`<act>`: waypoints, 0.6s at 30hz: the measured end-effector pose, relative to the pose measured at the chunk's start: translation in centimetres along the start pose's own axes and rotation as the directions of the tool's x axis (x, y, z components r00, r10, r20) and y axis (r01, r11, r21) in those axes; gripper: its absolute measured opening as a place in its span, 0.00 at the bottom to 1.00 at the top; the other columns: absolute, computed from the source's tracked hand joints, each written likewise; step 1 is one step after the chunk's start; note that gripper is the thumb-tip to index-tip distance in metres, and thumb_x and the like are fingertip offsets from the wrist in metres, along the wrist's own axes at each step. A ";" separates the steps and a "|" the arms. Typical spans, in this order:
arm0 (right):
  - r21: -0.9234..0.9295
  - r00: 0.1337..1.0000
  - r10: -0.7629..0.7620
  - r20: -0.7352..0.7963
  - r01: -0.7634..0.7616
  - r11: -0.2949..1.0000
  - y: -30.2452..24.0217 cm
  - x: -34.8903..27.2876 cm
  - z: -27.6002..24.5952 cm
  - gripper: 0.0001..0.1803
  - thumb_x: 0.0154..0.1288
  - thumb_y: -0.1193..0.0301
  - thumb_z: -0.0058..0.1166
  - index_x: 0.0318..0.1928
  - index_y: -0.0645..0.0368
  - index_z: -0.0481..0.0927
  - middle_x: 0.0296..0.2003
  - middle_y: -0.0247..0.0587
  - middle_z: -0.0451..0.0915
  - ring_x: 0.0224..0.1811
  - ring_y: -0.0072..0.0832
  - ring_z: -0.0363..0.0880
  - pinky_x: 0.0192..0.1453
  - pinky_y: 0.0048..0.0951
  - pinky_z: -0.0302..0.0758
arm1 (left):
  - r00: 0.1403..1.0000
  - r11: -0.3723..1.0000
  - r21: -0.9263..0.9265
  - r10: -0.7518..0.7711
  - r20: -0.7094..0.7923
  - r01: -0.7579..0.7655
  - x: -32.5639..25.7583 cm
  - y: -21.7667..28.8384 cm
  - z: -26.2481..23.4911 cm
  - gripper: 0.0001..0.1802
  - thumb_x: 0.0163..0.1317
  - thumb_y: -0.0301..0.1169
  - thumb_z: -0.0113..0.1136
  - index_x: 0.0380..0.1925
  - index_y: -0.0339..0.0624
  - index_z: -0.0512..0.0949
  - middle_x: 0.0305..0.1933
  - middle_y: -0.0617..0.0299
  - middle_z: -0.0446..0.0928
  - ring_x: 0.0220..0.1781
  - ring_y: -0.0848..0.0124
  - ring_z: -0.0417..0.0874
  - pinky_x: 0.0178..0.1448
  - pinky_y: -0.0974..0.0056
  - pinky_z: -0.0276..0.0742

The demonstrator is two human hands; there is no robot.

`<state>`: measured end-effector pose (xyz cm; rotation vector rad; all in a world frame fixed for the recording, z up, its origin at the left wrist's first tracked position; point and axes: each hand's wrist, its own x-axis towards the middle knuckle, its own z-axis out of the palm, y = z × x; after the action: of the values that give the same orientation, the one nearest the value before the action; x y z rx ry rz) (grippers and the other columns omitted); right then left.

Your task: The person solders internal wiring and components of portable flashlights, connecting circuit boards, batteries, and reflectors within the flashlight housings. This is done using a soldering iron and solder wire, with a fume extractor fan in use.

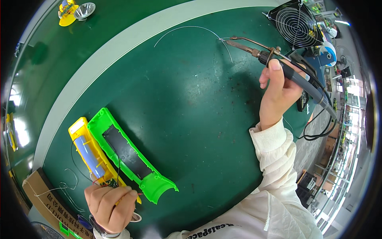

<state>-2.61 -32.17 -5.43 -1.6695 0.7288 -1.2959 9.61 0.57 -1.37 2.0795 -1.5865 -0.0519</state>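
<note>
My right hand [280, 85] grips a soldering iron [294, 73] by its dark handle, its tip pointing left over the far part of the mat. A thin curved tube clamped to the iron brings solder wire [191, 27] to the tip, and the wire's loose end arcs to the left. At the lower left, my left hand [111, 205] is closed over the near end of a yellow plastic housing half [81, 126]. In that housing lie a blue cylindrical battery [89, 155] and a small green circuit board [112, 183] with thin wires, partly hidden by my fingers.
Beside the yellow part lies a green housing half [157, 185] with a black insert. A fan with a wire guard [296, 28] stands at the far right. A cardboard box [51, 203] is at lower left. Beyond the pale strip sit a reflector [84, 11] and yellow part [67, 20].
</note>
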 end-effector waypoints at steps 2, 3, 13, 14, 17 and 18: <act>-0.003 1.000 -0.022 -0.005 0.022 1.000 -0.1 0.0 0.1 0.19 0.61 0.72 0.65 0.42 0.65 0.67 0.27 0.39 0.75 0.19 0.18 0.72 0.20 0.18 0.69 | 1.000 1.000 -0.005 -0.028 0.001 0.028 -0.2 0.1 0.0 0.16 0.43 0.19 0.66 0.34 0.44 0.76 0.35 0.62 0.78 0.33 0.62 0.74 0.40 0.55 0.67; -0.011 1.000 -0.016 -0.008 0.015 1.000 -0.1 0.0 0.2 0.19 0.61 0.72 0.65 0.42 0.65 0.67 0.26 0.38 0.75 0.19 0.18 0.72 0.20 0.18 0.69 | 0.999 0.999 -0.005 -0.039 0.002 0.039 -0.2 0.1 -0.1 0.16 0.43 0.19 0.66 0.33 0.44 0.76 0.35 0.63 0.77 0.33 0.62 0.74 0.40 0.55 0.67; -0.129 0.997 -0.079 0.011 0.080 0.988 -0.1 0.1 0.4 0.11 0.67 0.69 0.56 0.41 0.64 0.72 0.22 0.37 0.71 0.19 0.23 0.70 0.18 0.21 0.63 | 0.999 0.999 0.006 -0.036 0.040 0.036 -0.6 -0.3 -0.2 0.15 0.43 0.23 0.66 0.33 0.46 0.76 0.35 0.64 0.76 0.32 0.64 0.72 0.39 0.54 0.64; -0.134 0.997 -0.074 0.010 0.074 0.988 -0.1 0.0 0.4 0.11 0.67 0.69 0.56 0.41 0.63 0.72 0.22 0.36 0.71 0.19 0.22 0.69 0.18 0.21 0.63 | 0.999 0.999 0.009 -0.031 0.037 0.031 -0.7 -0.4 -0.2 0.15 0.43 0.23 0.66 0.33 0.46 0.76 0.35 0.64 0.76 0.32 0.64 0.72 0.39 0.54 0.65; -0.132 0.998 -0.058 0.014 0.059 0.989 -0.2 0.1 0.4 0.10 0.67 0.69 0.56 0.41 0.63 0.73 0.22 0.35 0.70 0.20 0.22 0.69 0.19 0.21 0.62 | 0.998 1.000 0.004 -0.029 0.047 0.028 -0.8 -0.5 -0.2 0.15 0.43 0.23 0.66 0.33 0.47 0.76 0.34 0.65 0.76 0.32 0.64 0.72 0.40 0.55 0.65; -0.132 0.999 -0.043 0.000 0.043 0.990 -0.3 0.1 0.4 0.10 0.67 0.69 0.56 0.40 0.62 0.73 0.22 0.35 0.70 0.20 0.22 0.69 0.19 0.21 0.62 | 0.998 1.000 0.002 -0.029 0.054 0.029 -0.8 -0.5 -0.3 0.15 0.43 0.23 0.66 0.33 0.47 0.76 0.34 0.65 0.76 0.32 0.64 0.72 0.40 0.55 0.65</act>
<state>-2.24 -32.06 -5.14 -1.7980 0.7984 -1.3041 9.89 1.51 -1.57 2.1188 -1.5879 -0.1181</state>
